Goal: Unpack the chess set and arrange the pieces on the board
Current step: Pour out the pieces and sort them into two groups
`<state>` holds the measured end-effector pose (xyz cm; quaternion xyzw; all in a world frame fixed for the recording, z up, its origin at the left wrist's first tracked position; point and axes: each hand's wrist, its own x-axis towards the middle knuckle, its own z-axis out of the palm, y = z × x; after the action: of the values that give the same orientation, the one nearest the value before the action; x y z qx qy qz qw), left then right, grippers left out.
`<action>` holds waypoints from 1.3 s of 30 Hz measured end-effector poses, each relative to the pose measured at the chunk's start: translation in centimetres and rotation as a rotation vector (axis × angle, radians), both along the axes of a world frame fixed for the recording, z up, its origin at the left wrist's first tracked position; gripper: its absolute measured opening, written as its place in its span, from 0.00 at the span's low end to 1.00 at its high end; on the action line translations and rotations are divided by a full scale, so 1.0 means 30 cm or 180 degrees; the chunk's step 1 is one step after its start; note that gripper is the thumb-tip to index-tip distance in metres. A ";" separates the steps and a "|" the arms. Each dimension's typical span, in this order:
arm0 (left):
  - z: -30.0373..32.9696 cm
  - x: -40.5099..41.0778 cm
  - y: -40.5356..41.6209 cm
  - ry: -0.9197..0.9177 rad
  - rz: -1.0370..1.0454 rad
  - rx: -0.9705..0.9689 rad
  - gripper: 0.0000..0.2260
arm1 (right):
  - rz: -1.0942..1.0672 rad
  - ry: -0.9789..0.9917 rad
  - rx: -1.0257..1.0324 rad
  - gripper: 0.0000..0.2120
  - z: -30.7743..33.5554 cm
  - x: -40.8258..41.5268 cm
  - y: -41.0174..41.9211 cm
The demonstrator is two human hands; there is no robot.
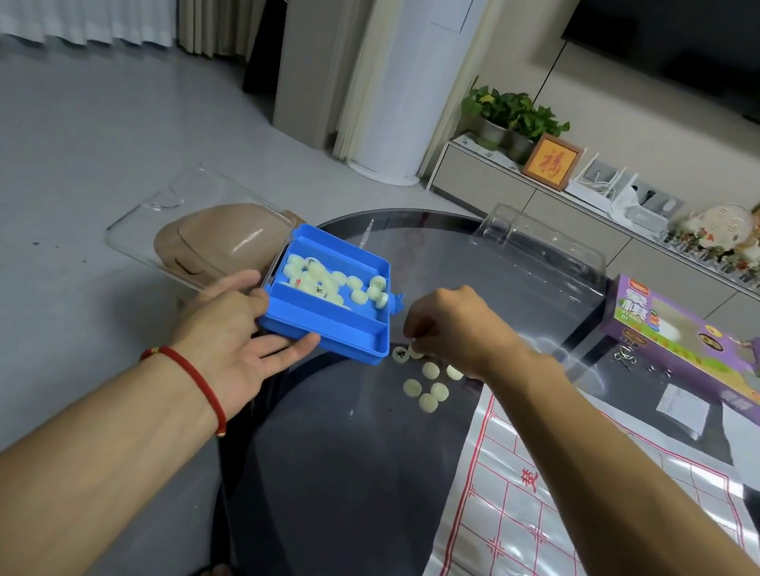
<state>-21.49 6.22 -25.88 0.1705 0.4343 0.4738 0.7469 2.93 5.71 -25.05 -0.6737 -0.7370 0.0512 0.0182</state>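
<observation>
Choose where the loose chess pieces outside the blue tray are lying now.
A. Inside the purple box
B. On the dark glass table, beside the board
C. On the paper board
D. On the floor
B: the loose pieces lie on the dark glass table, between the blue tray and the paper board.

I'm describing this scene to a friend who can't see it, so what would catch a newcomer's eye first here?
Probably the bright blue plastic tray, half filled with pale round chess pieces, held by the left hand at the left edge of the dark round glass table. Just right of it, the right hand pinches one piece above a small cluster of loose pale pieces on the glass. Lower right lies the white paper board with red grid lines.
</observation>
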 end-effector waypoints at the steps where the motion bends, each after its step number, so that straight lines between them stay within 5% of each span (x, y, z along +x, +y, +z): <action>1: 0.000 -0.003 -0.001 0.0007 0.0000 -0.0006 0.13 | -0.0014 -0.0062 0.0016 0.06 -0.004 -0.006 0.002; 8: -0.003 -0.006 -0.003 0.0024 -0.0034 -0.0010 0.14 | 0.0026 -0.0326 0.0183 0.04 -0.018 -0.014 0.009; 13: -0.017 0.001 0.001 0.0062 -0.0061 -0.0010 0.13 | -0.0484 0.0592 0.1217 0.04 0.027 -0.035 0.014; 18: -0.014 0.024 -0.006 0.0157 -0.0178 0.0053 0.12 | -0.0072 -0.0045 0.0331 0.09 0.036 -0.114 0.064; 24: -0.014 0.025 -0.014 0.0193 -0.0216 0.0084 0.13 | -0.0112 -0.0527 0.0206 0.08 0.030 -0.128 0.076; 31: -0.005 0.028 -0.014 0.0150 -0.0216 0.0065 0.12 | -0.0191 0.0359 0.0382 0.09 0.075 -0.100 0.053; 39: -0.003 0.032 -0.019 0.0177 -0.0277 0.0054 0.13 | -0.0106 0.0051 0.0267 0.08 0.063 -0.104 0.047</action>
<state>-20.53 5.66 -25.98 0.2088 0.4430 0.4396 0.7529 -0.19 7.11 -23.17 -0.6841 -0.7270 0.0254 0.0532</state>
